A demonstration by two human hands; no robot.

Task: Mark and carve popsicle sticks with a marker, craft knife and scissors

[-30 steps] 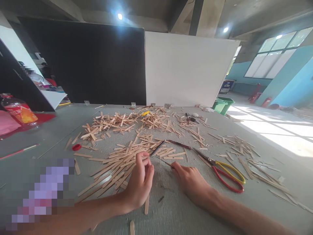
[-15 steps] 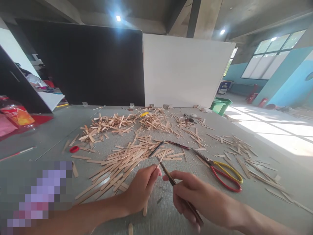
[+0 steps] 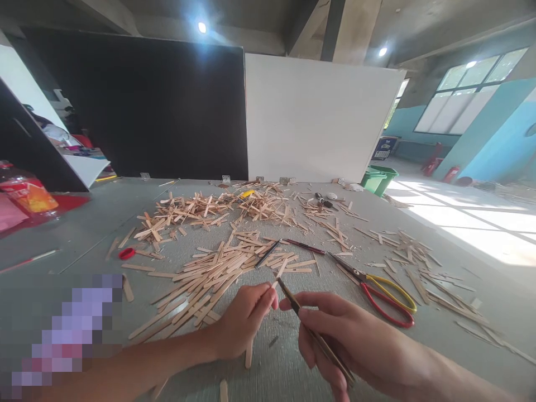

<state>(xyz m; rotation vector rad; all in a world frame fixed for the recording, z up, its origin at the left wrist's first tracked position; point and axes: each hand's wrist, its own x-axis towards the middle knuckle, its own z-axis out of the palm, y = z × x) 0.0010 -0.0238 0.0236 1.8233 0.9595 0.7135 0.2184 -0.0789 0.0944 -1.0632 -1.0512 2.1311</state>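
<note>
Fingertips of the left hand (image 3: 243,324) pinch the near end of a thin wooden stick (image 3: 280,270), thumb and forefinger closed tight on it, so that the stick slants up and away just above the table (image 3: 288,363). Right beside it, the right hand (image 3: 335,335) is curled around a dark slender tool (image 3: 288,295), held like a pen with the fingers wrapped snugly about its shaft; the tool's tip sits at the pinched end of the stick, and whether the two touch cannot be told. The two hands almost meet at the near middle of the table. Another pale stick (image 3: 249,354) lies flat under the left wrist. Just beyond the left hand spreads a loose heap of long sticks (image 3: 205,276), with a dark pen (image 3: 268,254) and a thin red pencil (image 3: 305,247) lying on its far edge. Scissors (image 3: 368,286) with one red and one yellow handle lie open-handled to the right of the right hand, apart from it. Farther back are two heaps of short cut pieces (image 3: 196,209), and more offcuts (image 3: 410,257) scatter to the right. A small red ring (image 3: 126,253) lies to the left. A black panel (image 3: 167,106) and a white panel (image 3: 318,117) stand at the table's far edge.
</note>
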